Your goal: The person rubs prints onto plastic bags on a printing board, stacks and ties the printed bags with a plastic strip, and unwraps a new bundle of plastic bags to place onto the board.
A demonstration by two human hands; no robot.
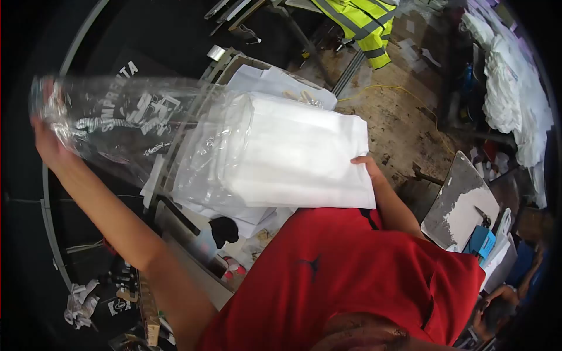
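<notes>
A stack of white folded sheets or fabric [304,152] lies in front of my red shirt, its left part inside a clear plastic bag [134,117]. Stretched far out to the left, my left hand [50,131] is closed on the far end of this bag and looks a little blurred. The bag is pulled long between that hand and the stack. My right hand [369,167] grips the right edge of the white stack, its fingers over the edge and its thumb hidden.
Beneath the stack stands a table or rack with more white sheets [252,79]. A yellow reflective vest [366,26] hangs at the top. White plastic bags [509,88] pile up on the right, above a worn board [462,202] and a blue box [480,241]. Another person's arm [503,295] shows lower right.
</notes>
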